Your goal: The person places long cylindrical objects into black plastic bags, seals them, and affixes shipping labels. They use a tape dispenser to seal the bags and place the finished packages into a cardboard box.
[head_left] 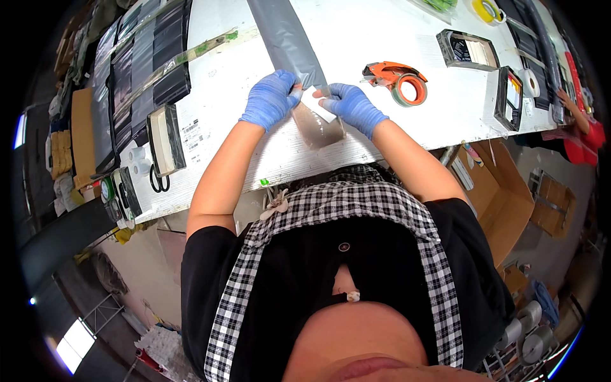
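Observation:
A long grey plastic-wrapped package [286, 41] lies on the white table [219, 73], running away from me. Its near end is a loose, see-through plastic sleeve [319, 132]. My left hand [270, 100], in a blue glove with bare fingertips showing, is closed on the left edge where the grey wrap meets the clear part. On the other side my right hand [353, 108], gloved alike, pinches a small white label [318, 105] against the clear plastic. To the right of that hand lies an orange tape dispenser [393, 76] with a tape roll.
Banded stacks of dark packages [143, 60] fill the table's left side. Near them stands an open-topped box [166, 140] beside black-handled scissors [159, 180]. Two small trays [468, 49] sit at right. A cardboard box [493, 191] stands below the right edge. Another person [589, 134] is at far right.

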`<state>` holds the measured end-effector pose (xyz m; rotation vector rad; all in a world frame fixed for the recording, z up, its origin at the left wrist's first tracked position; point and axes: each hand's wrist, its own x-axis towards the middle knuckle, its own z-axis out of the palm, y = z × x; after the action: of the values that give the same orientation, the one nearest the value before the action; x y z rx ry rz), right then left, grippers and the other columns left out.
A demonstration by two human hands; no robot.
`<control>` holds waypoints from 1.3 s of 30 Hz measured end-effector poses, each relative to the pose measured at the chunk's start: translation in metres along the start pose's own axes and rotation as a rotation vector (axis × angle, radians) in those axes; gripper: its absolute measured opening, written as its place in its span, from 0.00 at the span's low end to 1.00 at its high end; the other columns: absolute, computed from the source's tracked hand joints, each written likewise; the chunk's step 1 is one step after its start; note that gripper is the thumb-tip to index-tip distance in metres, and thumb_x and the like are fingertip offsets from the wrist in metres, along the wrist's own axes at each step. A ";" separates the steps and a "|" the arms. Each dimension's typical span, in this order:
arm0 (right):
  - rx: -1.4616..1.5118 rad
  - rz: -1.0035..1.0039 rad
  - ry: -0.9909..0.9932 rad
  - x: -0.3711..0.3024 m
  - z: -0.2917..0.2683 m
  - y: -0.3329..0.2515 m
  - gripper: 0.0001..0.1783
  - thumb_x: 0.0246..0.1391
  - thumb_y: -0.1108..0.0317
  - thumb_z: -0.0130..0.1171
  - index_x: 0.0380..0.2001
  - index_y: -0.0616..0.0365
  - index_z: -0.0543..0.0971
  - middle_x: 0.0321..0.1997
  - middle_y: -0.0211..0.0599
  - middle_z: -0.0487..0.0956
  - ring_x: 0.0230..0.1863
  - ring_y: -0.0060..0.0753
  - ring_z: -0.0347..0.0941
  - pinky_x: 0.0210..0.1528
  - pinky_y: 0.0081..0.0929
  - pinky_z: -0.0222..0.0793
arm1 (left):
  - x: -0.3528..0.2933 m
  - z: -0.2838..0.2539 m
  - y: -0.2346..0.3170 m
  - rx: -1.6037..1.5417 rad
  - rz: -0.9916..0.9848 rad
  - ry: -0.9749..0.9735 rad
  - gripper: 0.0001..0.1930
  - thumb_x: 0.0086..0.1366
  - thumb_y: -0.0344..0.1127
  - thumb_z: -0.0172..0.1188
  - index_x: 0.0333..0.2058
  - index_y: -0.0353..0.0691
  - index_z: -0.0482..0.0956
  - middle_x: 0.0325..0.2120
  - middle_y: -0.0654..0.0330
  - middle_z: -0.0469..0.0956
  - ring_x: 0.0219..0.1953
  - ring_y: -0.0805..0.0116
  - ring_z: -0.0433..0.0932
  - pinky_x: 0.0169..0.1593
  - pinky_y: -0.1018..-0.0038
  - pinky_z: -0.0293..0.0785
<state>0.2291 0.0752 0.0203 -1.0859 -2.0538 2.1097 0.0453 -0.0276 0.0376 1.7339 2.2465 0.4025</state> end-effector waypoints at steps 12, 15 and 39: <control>-0.146 -0.007 -0.076 0.003 -0.002 -0.008 0.21 0.58 0.68 0.53 0.55 0.44 0.79 0.38 0.39 0.81 0.37 0.25 0.75 0.46 0.21 0.71 | -0.001 0.013 0.003 0.086 0.102 0.123 0.09 0.61 0.40 0.57 0.32 0.40 0.76 0.30 0.52 0.75 0.34 0.52 0.77 0.38 0.60 0.75; -0.385 -0.313 0.140 0.007 0.013 0.029 0.25 0.56 0.60 0.57 0.59 0.41 0.75 0.45 0.43 0.78 0.43 0.32 0.74 0.48 0.27 0.69 | -0.003 0.022 0.012 0.144 0.103 0.204 0.09 0.60 0.40 0.58 0.32 0.40 0.76 0.29 0.53 0.74 0.33 0.55 0.77 0.36 0.61 0.76; -0.972 -0.325 0.353 0.009 0.031 0.021 0.45 0.44 0.41 0.58 0.62 0.54 0.67 0.71 0.59 0.51 0.72 0.64 0.44 0.69 0.57 0.40 | -0.003 0.079 0.016 -0.594 -0.332 0.462 0.30 0.47 0.24 0.67 0.50 0.32 0.67 0.48 0.51 0.62 0.52 0.59 0.65 0.60 0.69 0.61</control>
<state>0.2175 0.0487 -0.0051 -0.9382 -2.8072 0.6527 0.0903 -0.0230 -0.0294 1.0161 2.2996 1.3351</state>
